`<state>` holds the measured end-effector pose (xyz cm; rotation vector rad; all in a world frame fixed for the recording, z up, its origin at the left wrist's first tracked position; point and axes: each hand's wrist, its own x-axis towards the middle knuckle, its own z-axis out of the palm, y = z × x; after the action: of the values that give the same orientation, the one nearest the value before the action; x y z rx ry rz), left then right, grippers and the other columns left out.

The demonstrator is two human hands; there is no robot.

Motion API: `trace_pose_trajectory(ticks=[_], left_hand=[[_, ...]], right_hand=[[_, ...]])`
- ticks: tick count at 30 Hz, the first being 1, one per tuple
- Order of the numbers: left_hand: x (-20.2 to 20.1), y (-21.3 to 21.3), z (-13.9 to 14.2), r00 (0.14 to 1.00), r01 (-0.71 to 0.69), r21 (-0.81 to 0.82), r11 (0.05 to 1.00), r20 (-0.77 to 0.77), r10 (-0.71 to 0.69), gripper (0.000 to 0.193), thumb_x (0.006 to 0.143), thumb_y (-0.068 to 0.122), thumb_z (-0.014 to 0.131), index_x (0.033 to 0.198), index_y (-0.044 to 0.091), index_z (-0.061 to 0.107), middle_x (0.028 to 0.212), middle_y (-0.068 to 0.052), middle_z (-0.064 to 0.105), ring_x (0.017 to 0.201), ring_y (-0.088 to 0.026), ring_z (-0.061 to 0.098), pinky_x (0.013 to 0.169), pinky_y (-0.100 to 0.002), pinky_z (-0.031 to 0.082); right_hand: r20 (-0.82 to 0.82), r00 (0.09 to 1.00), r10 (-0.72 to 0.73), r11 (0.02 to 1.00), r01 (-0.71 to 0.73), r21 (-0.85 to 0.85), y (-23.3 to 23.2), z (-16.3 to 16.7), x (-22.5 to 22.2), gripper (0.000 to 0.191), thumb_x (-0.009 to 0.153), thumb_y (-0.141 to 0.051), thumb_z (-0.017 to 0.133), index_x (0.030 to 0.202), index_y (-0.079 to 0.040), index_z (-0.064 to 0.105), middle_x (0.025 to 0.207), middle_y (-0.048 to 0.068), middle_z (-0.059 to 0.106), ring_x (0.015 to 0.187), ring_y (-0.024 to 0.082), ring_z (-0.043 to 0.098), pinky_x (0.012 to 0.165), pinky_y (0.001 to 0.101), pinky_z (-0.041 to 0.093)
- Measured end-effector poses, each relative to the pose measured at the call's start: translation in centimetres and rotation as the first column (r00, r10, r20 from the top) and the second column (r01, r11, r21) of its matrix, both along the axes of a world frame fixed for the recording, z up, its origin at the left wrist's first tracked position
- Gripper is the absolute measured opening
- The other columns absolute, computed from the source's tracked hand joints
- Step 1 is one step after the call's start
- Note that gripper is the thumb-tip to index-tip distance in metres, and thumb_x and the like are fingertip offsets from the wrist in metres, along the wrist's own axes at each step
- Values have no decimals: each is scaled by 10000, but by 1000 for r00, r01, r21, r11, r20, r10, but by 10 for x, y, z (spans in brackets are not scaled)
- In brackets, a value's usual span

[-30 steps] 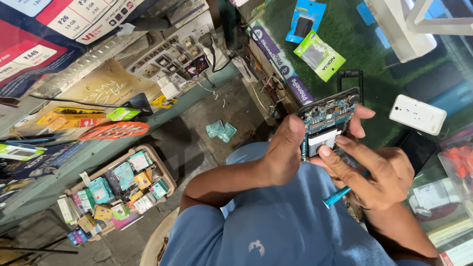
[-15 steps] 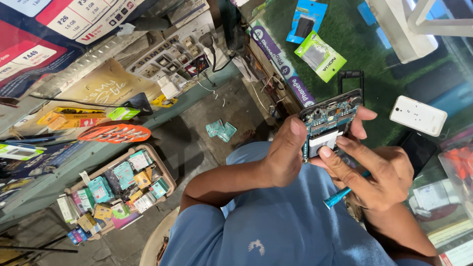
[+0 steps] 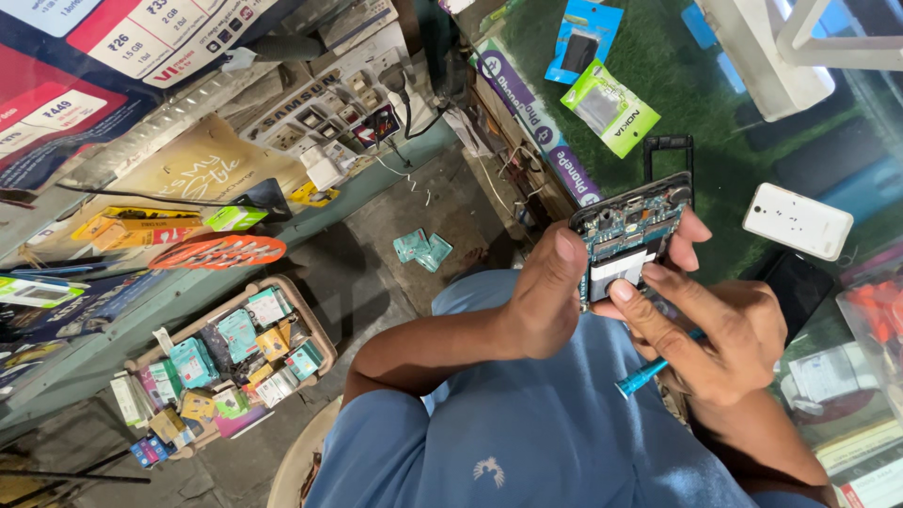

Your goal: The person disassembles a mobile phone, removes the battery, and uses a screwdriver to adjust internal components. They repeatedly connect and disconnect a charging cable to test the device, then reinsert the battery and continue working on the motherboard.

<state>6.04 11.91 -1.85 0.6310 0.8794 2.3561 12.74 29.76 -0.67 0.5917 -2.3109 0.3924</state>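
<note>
Two hands: both meet on one opened phone [image 3: 632,246], held above the person's lap, in front of the glass counter.
Left-hand fingers: left hand [image 3: 547,299] wraps the phone's left edge, thumb [image 3: 567,252] pressed against its side, other fingertips [image 3: 693,230] showing past the right edge; grasping the phone.
Right-hand fingers: right hand [image 3: 717,334] lies just below the phone, index fingertip [image 3: 625,290] touching the white patch on the exposed board; remaining fingers curled around a blue-handled tool [image 3: 649,374].
Phone: back cover off, circuit board and camera parts facing up, tilted slightly.
Lap: blue garment [image 3: 527,442] fills the lower centre.
Counter: glass counter [image 3: 752,141] to the right carries a white phone back [image 3: 798,221], a black frame [image 3: 669,150], a green packet [image 3: 609,107] and a blue packet [image 3: 583,39].
Floor: wooden tray [image 3: 315,325] of small coloured boxes at lower left; orange mesh racket [image 3: 218,251] lies on the ledge above it.
</note>
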Motion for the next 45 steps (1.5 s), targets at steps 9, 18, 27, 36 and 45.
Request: trace_pose_trajectory(ticks=[9, 18, 27, 36, 45], left_hand=[[-2, 3, 1, 999, -29, -77, 997, -39, 26, 943, 1037, 789, 321, 1417, -49, 525, 1156, -71, 627, 998, -101, 598, 872, -228, 562], [-8, 5, 4, 981, -121, -181, 976, -175, 89, 258, 1103, 45, 508, 1340, -27, 580, 1112, -59, 648, 1017, -84, 588, 962, -245, 524], [-14, 4, 9, 980, -111, -282, 953, -189, 58, 286, 1150, 75, 518, 1416, -23, 554, 1114, -51, 678, 979, -92, 652, 859, -237, 571], [-13, 11, 4, 966, -195, -322, 926, -225, 126, 232, 1145, 86, 551, 1350, -16, 593, 1158, -105, 743, 1036, -151, 743, 912, -289, 640], [-13, 12, 1, 916, -324, -349, 879, -347, 201, 173, 1157, 99, 566, 1283, 9, 642, 1110, -71, 763, 996, -113, 749, 886, -262, 636]], right_hand=[[33, 999, 14, 1000, -14, 18, 2, -1, 1, 418, 774, -214, 939, 1171, -153, 825, 1155, 38, 693, 849, 235, 550, 711, 364, 436], [-35, 999, 28, 999, -27, 36, 8, -15, -2, 323, 813, -196, 880, 1125, -132, 827, 1143, 64, 697, 846, 255, 550, 710, 386, 438], [-37, 997, -70, 995, 72, 67, 9, -20, 0, 345, 819, -186, 888, 1158, -154, 836, 1142, 29, 686, 867, 250, 563, 730, 378, 429], [9, 1000, -4, 998, 3, 58, 12, -17, -1, 388, 785, -130, 925, 1160, -128, 821, 1094, 17, 677, 914, 231, 605, 756, 381, 445], [-6, 1000, -3, 998, 3, 66, 9, -19, -5, 380, 790, -135, 929, 1151, -118, 813, 1070, 19, 687, 878, 228, 604, 728, 372, 446]])
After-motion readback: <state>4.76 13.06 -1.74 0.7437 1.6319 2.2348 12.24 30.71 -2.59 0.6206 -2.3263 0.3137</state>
